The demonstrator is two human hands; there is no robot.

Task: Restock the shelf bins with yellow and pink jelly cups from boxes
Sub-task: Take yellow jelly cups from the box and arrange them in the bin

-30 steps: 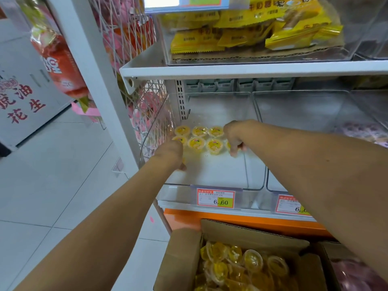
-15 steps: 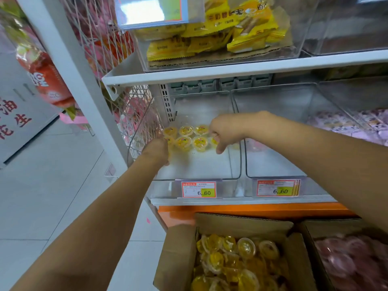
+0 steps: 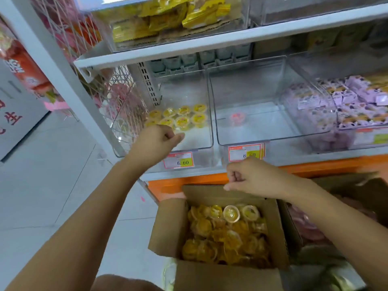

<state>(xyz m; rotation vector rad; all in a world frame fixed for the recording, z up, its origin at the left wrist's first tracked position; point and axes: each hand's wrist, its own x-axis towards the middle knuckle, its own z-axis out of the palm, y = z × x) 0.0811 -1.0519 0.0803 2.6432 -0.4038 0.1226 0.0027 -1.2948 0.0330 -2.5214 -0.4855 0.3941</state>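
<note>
Several yellow jelly cups stand in two rows at the back of the left clear bin. A single pink jelly cup sits in the middle clear bin. Below the shelf an open cardboard box holds a heap of yellow jelly cups. To its right a second box shows pink jelly cups. My left hand hangs over the left bin's front edge, fingers curled, nothing visible in it. My right hand hovers above the yellow box as a closed fist, holding nothing.
A third bin at the right is full of purple packets. Yellow snack packets fill the shelf above. Price tags hang on the shelf front. A wire rack with pink goods flanks the left bin. White tiled floor lies at left.
My right hand has left the left bin and dropped to above the yellow box. My left hand has pulled back to the bin's front edge. The view has tilted down.
</note>
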